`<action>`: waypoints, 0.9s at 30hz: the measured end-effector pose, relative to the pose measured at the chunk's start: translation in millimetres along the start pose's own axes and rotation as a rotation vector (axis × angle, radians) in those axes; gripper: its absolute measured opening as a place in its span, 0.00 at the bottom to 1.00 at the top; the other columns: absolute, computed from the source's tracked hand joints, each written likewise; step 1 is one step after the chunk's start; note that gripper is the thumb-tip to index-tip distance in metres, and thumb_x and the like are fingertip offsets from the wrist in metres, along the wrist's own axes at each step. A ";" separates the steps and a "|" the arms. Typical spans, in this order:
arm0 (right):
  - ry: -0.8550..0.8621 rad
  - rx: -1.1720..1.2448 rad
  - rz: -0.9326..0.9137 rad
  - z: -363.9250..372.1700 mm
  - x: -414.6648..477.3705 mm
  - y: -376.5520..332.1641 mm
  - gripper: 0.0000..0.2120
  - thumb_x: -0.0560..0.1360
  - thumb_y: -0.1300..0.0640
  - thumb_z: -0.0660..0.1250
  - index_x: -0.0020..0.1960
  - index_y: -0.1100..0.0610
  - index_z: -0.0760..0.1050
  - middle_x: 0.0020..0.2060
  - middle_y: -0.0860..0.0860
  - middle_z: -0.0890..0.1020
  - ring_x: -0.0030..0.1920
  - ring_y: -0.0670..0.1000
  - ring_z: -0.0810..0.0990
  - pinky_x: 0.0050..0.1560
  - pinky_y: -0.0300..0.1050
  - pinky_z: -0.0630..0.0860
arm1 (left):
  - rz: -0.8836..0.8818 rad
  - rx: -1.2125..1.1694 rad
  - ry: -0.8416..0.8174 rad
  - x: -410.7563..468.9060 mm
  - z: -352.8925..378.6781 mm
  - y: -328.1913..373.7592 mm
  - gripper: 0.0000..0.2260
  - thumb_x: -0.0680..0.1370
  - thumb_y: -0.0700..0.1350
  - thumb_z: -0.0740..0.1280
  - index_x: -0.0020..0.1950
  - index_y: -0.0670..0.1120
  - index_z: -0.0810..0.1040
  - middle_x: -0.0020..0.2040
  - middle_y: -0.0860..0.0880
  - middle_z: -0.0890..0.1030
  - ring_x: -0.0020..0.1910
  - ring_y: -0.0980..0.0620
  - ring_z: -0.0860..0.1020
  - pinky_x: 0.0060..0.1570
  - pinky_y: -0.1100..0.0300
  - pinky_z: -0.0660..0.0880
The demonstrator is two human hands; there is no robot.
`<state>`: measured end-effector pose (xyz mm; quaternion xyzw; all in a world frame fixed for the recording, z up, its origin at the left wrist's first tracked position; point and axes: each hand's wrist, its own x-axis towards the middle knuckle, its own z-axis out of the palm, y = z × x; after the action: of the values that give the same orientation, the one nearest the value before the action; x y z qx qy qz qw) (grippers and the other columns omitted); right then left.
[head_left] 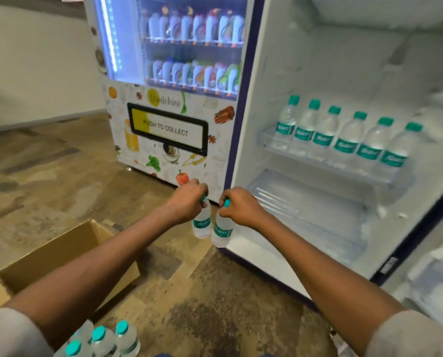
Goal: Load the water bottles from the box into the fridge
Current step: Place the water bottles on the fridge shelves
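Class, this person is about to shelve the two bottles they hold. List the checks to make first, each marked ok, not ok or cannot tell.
1. Left hand grips left bottle by its cap: ok.
2. Right hand grips right bottle by its cap: ok.
3. Fridge door open: ok.
4. Upper door shelf has room: not ok, six bottles fill it.
5. Lower door shelf has room: ok.

Box [60, 249] near left; vending machine [169, 130] behind it; fridge door [305, 73] to its right, w/ bottles [344, 135] on shelf [339, 169].
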<state>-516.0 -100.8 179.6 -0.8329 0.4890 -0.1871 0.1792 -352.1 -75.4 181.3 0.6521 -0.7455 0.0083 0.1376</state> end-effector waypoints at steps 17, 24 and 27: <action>0.422 -0.320 0.095 -279.3 45.6 16.1 0.07 0.71 0.55 0.70 0.42 0.59 0.80 0.37 0.51 0.80 0.34 0.47 0.76 0.34 0.41 0.70 | 0.283 0.027 0.334 161.1 -181.3 141.9 0.13 0.76 0.42 0.69 0.60 0.41 0.75 0.59 0.40 0.75 0.57 0.43 0.74 0.57 0.54 0.72; 0.530 -0.351 0.070 -366.6 78.5 29.3 0.07 0.68 0.59 0.72 0.43 0.62 0.82 0.42 0.55 0.84 0.43 0.54 0.82 0.47 0.52 0.80 | 0.352 0.046 0.467 234.9 -224.5 183.6 0.11 0.77 0.38 0.66 0.59 0.42 0.75 0.58 0.42 0.74 0.54 0.44 0.74 0.51 0.55 0.71; 0.556 -0.330 0.088 -392.4 92.0 42.8 0.08 0.68 0.62 0.72 0.44 0.66 0.81 0.43 0.59 0.84 0.44 0.57 0.83 0.50 0.56 0.80 | 0.375 0.035 0.495 260.5 -229.2 206.5 0.11 0.77 0.37 0.66 0.59 0.42 0.75 0.57 0.42 0.75 0.53 0.45 0.75 0.50 0.56 0.73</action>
<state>-697.5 -246.9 511.3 -0.7458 0.5784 -0.3178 -0.0908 -537.9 -253.3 492.6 0.4837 -0.7964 0.2049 0.2998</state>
